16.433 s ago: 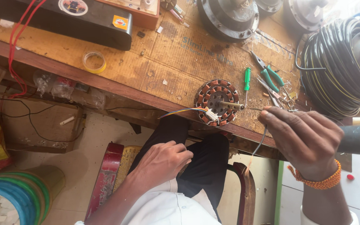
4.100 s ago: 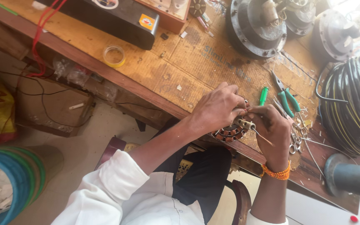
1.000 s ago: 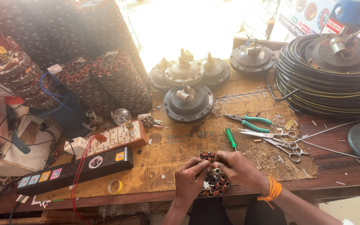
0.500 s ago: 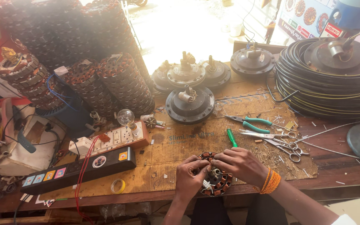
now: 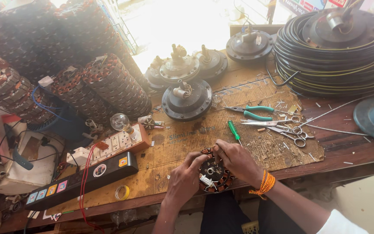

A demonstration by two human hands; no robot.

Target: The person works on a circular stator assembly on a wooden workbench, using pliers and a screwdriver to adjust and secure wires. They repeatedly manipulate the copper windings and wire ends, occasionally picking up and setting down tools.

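Low in the frame's centre, at the worktop [image 5: 174, 143] edge, left hand [image 5: 183, 182] and right hand [image 5: 238, 161] both clasp the stator [image 5: 213, 173], its copper coils wound, white-sleeved leads seemingly left to finish.

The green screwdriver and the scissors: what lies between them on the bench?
In the head view, only littered cardboard mat separates the green screwdriver from the scissors.

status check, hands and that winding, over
Both hands, left hand and right hand, gripping the stator winding at bench edge. Green screwdriver just beyond. Nothing blocking.
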